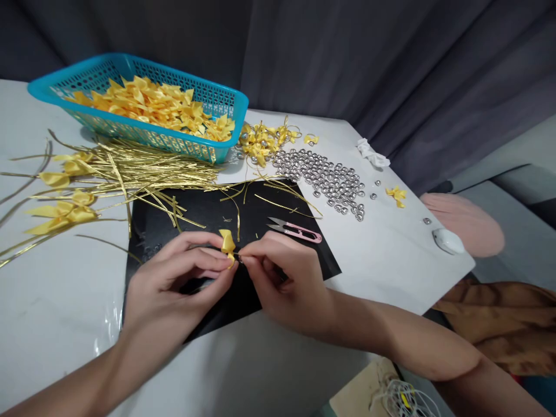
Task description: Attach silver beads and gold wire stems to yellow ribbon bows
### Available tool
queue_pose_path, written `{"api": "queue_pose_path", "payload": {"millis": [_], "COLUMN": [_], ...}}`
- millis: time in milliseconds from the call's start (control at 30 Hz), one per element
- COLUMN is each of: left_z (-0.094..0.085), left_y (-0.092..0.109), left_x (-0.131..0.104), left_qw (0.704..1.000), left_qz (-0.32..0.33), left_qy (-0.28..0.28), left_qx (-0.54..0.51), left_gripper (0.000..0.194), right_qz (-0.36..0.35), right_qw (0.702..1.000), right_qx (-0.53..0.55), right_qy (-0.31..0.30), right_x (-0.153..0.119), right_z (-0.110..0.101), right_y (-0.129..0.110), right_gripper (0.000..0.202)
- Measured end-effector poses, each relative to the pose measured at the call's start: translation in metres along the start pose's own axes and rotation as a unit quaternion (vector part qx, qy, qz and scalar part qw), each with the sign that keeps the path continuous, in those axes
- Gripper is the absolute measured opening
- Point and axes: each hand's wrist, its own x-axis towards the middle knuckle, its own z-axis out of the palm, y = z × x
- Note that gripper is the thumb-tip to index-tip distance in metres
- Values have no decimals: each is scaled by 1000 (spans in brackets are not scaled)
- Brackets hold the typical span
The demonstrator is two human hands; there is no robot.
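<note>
Above the black mat [195,202], my left hand [182,278] pinches a yellow ribbon bow [226,242] between thumb and fingers. My right hand [289,278] meets it from the right, thumb and index finger closed on a small, thin piece at the bow's edge, too small to name for certain. The fingertips of both hands are almost touching. Pink-handled thread snips [297,230] lie on the mat just beyond my right hand, blades pointing left.
A blue basket [150,128] of yellow bows stands at the back left. Gold cords [147,168] lie before it. Silver beads [330,179], finished-looking yellow bows [263,142] and a crumpled white tissue [372,153] are further right, with a white round object [448,241] near the table's edge.
</note>
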Motion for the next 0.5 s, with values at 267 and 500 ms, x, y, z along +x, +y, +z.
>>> {"api": "queue_pose_path", "payload": {"millis": [267,500], "left_z": [-4,-2], "left_y": [-2,-2], "left_x": [-3,2], "left_qw": [999,999], "left_qz": [34,50], "left_qy": [-19,-20], "left_qx": [37,-5], "left_gripper": [14,15], "right_qz": [0,0], "right_qw": [999,999], "right_qx": [25,33], "right_qy": [-20,-19], "right_x": [2,0], "right_z": [-2,0], "right_y": [2,2], "right_gripper": [16,16]}}
